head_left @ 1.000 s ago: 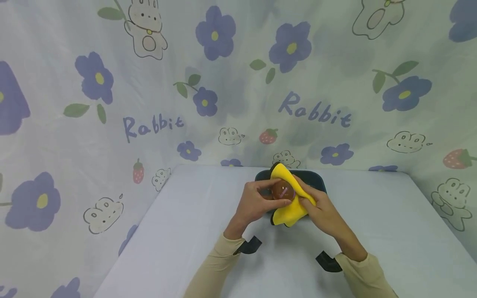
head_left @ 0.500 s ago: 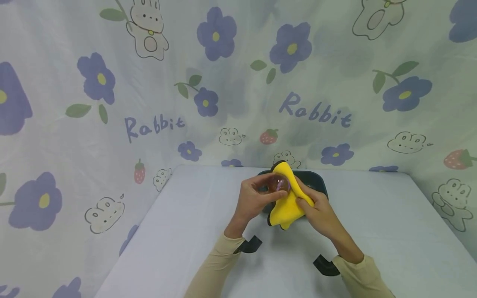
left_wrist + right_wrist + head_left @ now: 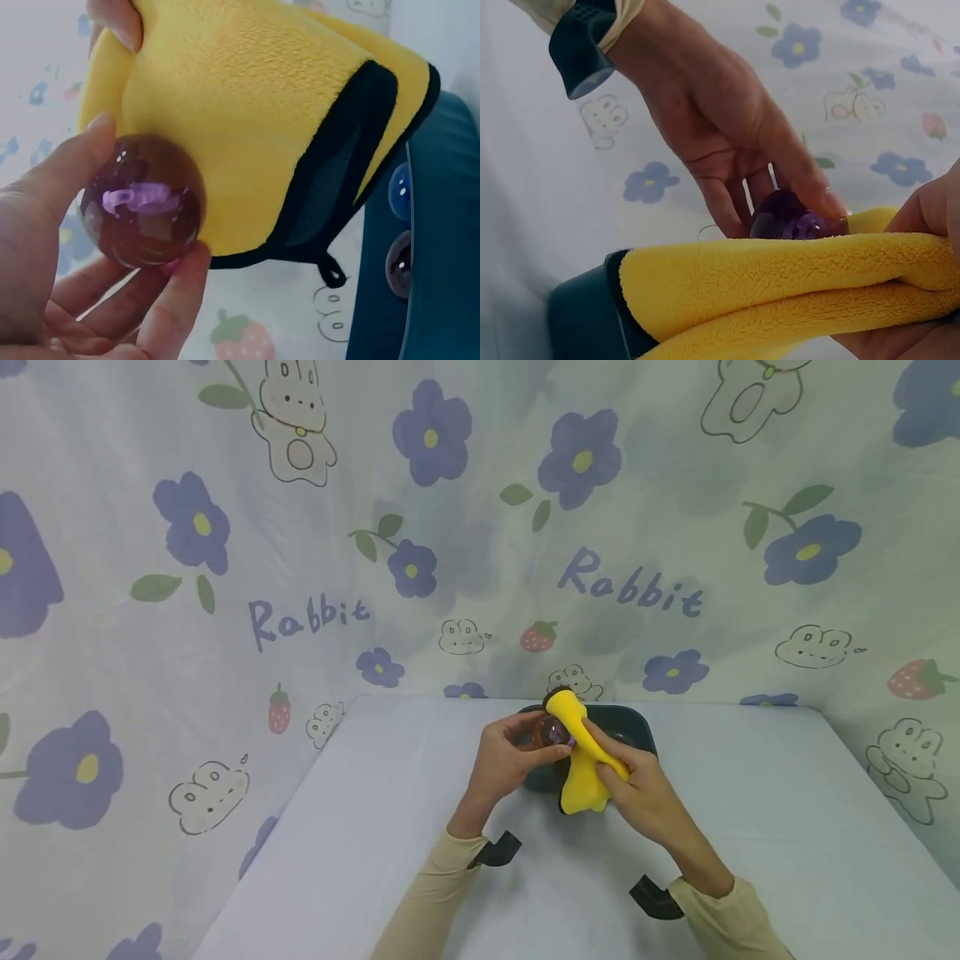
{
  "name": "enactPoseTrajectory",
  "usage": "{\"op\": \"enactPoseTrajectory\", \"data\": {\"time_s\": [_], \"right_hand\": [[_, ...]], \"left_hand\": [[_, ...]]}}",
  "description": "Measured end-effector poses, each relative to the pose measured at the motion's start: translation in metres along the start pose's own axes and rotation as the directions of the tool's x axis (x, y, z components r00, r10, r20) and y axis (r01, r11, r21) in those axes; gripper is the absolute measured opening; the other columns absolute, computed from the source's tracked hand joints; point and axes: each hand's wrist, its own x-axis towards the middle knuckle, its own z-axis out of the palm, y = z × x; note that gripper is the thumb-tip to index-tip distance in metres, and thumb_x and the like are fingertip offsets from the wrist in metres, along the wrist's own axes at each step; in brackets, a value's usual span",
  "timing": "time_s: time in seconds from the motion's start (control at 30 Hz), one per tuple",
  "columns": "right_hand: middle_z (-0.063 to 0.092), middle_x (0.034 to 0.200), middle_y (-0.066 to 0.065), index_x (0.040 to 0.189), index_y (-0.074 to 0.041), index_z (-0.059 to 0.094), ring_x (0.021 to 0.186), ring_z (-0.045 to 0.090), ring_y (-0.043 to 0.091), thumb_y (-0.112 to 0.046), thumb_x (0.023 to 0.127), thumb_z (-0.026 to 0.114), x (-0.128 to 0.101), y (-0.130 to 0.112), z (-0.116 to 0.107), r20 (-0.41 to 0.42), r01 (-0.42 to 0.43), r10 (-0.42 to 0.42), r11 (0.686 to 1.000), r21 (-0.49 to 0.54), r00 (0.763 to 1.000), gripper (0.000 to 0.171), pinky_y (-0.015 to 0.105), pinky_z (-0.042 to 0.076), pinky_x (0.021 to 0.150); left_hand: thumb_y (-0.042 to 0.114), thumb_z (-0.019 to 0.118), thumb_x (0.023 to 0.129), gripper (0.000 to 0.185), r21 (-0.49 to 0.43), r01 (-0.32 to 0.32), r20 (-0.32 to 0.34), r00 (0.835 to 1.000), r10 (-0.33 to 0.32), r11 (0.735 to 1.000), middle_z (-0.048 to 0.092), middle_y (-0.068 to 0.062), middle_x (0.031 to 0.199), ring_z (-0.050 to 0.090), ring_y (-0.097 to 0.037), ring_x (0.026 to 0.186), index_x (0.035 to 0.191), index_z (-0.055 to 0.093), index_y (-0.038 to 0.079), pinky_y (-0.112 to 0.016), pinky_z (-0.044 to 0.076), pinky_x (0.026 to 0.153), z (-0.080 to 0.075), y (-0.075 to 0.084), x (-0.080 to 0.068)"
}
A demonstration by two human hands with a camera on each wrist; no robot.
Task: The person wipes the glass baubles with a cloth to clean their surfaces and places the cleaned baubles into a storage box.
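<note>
My left hand point(image 3: 498, 758) pinches a shiny see-through ball point(image 3: 146, 206), brownish purple with a small purple shape inside, between thumb and fingers. My right hand point(image 3: 643, 789) grips a folded yellow plush cloth point(image 3: 583, 781) with black edging and a small hanging loop. The cloth drapes against the ball's side, and in the right wrist view its folds hide the ball's lower part. Both hands are held up over the near side of a dark green tub point(image 3: 636, 725).
Inside the tub, the left wrist view shows a blue ball point(image 3: 400, 191) and a dark purplish ball point(image 3: 399, 264). The tub stands at the back of the white table point(image 3: 420, 743), close to a flower-and-rabbit printed curtain point(image 3: 480, 510).
Both hands, with ball and cloth, have shifted slightly left. The ball has turned in my left fingers, and the cloth's hanging part has swung and narrowed.
</note>
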Motion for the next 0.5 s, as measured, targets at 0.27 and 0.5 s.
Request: {"op": "enactPoseTrajectory", "data": {"time_s": [0.27,0.5], "right_hand": [[0.053,0.154,0.021,0.154,-0.012,0.049,0.097,0.064,0.024,0.007,0.1,0.049,0.0019,0.0015,0.0031,-0.025,0.081,-0.082,0.996,-0.037,0.996,0.057,0.018,0.053,0.077],[0.045,0.161,0.019,0.155,-0.011,0.047,0.143,0.051,0.04,0.005,0.102,0.048,0.0018,0.0064,0.0034,-0.013,0.135,-0.136,0.988,-0.079,0.991,0.055,0.007,0.04,0.104]], "left_hand": [[0.027,0.089,0.082,0.025,-0.01,-0.03,0.085,0.996,0.031,1.0,0.074,-0.006,0.091,0.066,-0.015,0.084,0.1,0.077,0.013,-0.029,0.063,0.081,-0.0008,-0.0001,0.0002],[0.024,0.089,0.081,0.025,0.014,-0.078,0.115,0.99,0.076,0.997,0.077,-0.005,0.091,0.067,-0.016,0.082,0.101,0.079,0.014,-0.03,0.063,0.081,0.0013,0.0049,-0.0027]]}}
